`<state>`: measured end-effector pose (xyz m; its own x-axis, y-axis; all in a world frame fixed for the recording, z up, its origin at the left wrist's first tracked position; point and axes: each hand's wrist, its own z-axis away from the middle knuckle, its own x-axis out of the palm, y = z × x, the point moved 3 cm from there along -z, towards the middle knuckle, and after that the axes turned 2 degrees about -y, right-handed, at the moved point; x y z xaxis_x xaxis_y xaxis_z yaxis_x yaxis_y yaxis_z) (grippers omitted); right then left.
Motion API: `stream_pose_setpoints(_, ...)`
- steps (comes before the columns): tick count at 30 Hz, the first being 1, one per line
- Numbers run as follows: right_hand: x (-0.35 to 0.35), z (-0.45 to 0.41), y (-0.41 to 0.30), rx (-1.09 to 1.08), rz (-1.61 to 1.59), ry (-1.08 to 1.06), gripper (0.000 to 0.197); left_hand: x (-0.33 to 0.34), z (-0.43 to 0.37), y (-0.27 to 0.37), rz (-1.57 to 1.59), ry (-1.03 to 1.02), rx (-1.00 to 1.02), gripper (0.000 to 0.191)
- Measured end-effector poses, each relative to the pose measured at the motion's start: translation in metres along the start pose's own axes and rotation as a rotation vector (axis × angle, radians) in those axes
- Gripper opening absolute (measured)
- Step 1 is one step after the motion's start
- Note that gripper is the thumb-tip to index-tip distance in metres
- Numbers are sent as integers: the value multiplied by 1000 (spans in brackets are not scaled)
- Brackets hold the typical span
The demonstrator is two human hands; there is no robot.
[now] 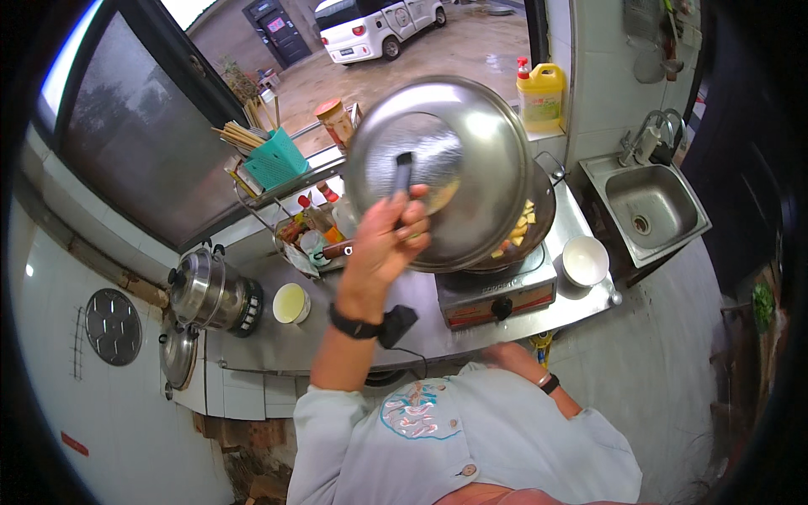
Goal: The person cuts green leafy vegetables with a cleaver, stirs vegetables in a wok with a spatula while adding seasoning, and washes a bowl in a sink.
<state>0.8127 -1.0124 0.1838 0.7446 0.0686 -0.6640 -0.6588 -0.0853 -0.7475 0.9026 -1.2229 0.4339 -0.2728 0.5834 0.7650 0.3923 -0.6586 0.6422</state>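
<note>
My left hand (394, 227) grips the black handle of a large steel wok lid (486, 164), raised and tilted over a wok (544, 196). The lid hides much of the wok; pale yellow food pieces (521, 227) show at its right side. The wok sits on a portable gas stove (499, 300) with a black knob. A brown pan handle (334, 250) pokes out left of my left wrist. My right hand (508, 356) is low by my waist at the counter's front edge, blurred, its fingers hard to make out.
Right of the stove are a white bowl (586, 261) and a steel sink (653, 205). To the left stand a patterned bowl (291, 303), a steamer pot (205, 290), a rack of bottles (315, 218) and a green chopstick basket (276, 161). A yellow jug (541, 101) rests on the sill.
</note>
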Motion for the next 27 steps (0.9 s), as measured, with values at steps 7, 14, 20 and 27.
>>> stream_pose_setpoints(7,-23,-78,-113,-126,-129,53,35,-32,157,69,-349,282,351,33)
stream_pose_setpoints(14,-27,-168,-171,-130,-157,299,48,-96,283,71,-439,591,478,26)
stream_pose_setpoints(20,-26,-244,-201,-53,662,654,29,-140,360,53,-473,800,538,25)
stream_pose_setpoints(27,-20,-282,-173,39,943,550,8,-160,382,38,-436,871,559,28)
